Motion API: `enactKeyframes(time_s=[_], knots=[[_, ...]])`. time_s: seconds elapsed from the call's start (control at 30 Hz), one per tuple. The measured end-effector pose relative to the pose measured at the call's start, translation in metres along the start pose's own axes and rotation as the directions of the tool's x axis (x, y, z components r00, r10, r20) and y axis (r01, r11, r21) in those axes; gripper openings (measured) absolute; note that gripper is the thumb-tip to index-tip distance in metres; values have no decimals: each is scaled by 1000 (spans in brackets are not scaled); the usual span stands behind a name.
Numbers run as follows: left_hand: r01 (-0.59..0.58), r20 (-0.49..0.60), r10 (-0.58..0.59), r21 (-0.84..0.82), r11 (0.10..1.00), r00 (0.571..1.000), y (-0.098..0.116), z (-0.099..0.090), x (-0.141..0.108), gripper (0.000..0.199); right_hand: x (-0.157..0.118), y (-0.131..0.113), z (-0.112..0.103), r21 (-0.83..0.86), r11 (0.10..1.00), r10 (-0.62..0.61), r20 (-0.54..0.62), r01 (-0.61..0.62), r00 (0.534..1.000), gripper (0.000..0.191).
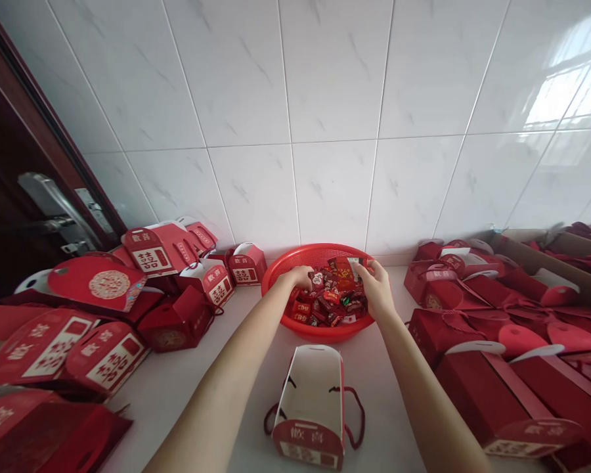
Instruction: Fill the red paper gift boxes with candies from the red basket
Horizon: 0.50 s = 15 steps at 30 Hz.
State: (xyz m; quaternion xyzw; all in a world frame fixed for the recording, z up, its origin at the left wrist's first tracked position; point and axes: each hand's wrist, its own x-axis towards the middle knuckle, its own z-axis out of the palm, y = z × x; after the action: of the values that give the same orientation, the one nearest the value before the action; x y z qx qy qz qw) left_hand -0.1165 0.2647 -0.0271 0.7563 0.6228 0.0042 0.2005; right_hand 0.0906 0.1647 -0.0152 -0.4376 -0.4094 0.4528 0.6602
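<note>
A red plastic basket (320,334) stands against the tiled wall, filled with red-wrapped candies (331,307). Inside its left part, my left hand (300,278) has its fingers curled at a wrapped candy (316,280); the fingertips are partly hidden. At the right rim, my right hand (377,289) pinches a flat red packet (345,272) with gold print, thumb on top. Between my forearms, nearer me, sits an open gift box (309,437), red outside and white inside, with dark red cord handles. No contents show in it.
Closed red gift boxes (150,259) are piled at the left, close to a dark door with a metal handle (54,203). Several more red boxes (502,394) crowd the right side. A brown cardboard carton (517,253) holding red items stands behind them.
</note>
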Motion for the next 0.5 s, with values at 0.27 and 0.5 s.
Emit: enactKeyframes(time_s=[0.27, 0.5], knots=[[23, 285, 31, -186, 982, 958, 3, -4, -10, 34, 2, 3, 0, 2, 1000, -11, 2, 11, 1000, 39], [-75, 199, 169, -409, 909, 965, 15, -9, -18, 32, 3, 6, -1, 20, 999, -34, -2, 34, 999, 38]])
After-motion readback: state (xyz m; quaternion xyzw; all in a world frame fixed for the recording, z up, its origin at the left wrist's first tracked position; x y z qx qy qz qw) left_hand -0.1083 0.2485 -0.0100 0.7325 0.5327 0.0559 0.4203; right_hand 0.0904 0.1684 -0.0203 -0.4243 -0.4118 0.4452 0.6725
